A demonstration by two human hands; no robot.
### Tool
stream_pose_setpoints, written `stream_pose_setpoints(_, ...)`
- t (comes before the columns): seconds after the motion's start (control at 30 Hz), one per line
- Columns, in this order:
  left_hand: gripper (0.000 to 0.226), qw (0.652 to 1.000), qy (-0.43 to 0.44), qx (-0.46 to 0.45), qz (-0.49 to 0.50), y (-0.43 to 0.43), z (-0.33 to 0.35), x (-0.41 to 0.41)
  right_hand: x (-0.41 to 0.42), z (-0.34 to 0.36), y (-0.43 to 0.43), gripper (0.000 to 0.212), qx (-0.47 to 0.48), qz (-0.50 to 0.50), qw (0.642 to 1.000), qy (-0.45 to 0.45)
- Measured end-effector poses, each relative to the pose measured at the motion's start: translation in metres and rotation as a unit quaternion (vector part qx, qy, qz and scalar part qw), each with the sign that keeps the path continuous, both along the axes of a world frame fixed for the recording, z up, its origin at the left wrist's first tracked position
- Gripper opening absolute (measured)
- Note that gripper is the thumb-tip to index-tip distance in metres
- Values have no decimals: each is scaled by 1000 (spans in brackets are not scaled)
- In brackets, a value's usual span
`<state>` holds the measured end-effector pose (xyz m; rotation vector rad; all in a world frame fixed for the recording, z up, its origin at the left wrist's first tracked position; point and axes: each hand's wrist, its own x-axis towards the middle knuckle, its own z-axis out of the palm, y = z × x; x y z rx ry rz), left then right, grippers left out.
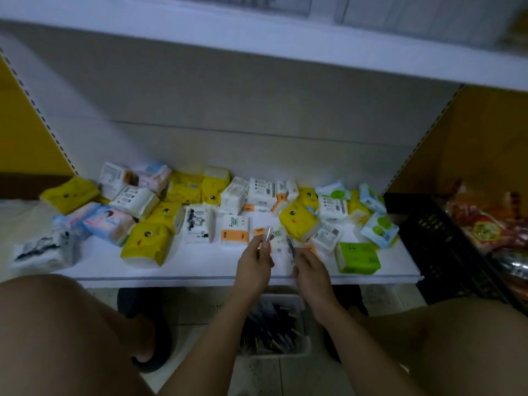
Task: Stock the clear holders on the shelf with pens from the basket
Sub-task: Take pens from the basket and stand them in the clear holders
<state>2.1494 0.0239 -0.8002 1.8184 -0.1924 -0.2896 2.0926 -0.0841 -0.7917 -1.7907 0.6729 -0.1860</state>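
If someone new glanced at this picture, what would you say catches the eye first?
The jumble of tissue packs across the white shelf stands out first, the yellow ones above all. In front, the left hand pinches a small clear piece and the right hand a dark pen, above the basket of pens on the floor.

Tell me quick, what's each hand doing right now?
Left hand: pinching a small clear item, too blurred to name.
Right hand: gripping a dark pen.
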Motion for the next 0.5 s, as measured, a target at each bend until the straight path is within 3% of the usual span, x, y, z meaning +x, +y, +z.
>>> stream_pose_setpoints(0.17,33,999,-6,-45,-1,-3,38,7,5,34,-4,22,-17,39,995,-93)
stream_pose_setpoints(0.33,21,993,-88,-83,-15,5,92,17,22,71,-3,16,-6,26,986,-165)
stream_pose_setpoints(0.5,18,980,-84,-175,-44,10,154,22,34,121,1,20,-110,50,965,-234)
